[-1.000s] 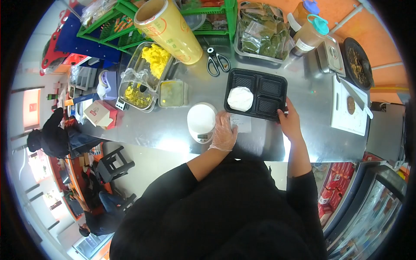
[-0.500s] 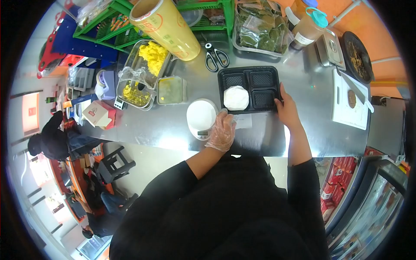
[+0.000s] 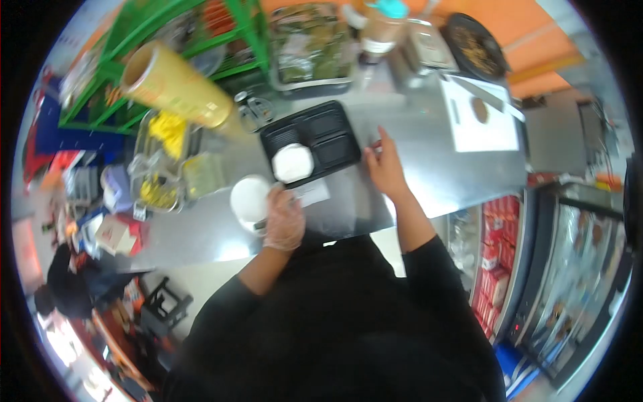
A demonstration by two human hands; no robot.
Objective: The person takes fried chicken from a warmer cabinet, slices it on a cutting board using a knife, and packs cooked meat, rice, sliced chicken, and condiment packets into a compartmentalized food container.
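A black compartment tray [image 3: 315, 137] lies on the steel table, with a round white mound [image 3: 293, 163], perhaps rice, in its near-left compartment. My left hand [image 3: 284, 221], in a clear plastic glove, is between the tray's near corner and a round white kitchen scale [image 3: 250, 199]. Its fingers are curled, and blur hides whether anything is in them. To the right of the tray is my bare right hand [image 3: 385, 167], apart from it, fingers parted and holding nothing. A white paper slip [image 3: 313, 193] lies beneath the tray's near edge.
Scissors [image 3: 254, 110] and a large roll of cling film [image 3: 177, 87] stand behind. Yellow food [image 3: 167, 134] fills containers at left. A tub of leaves [image 3: 311, 50] is at the back. A knife [image 3: 477, 92] rests on a white cutting board [image 3: 479, 130] at right.
My right hand has let go of the tray's right edge and sits apart from it. The whole view has turned and shifted. My left hand remains by the scale and tray corner.
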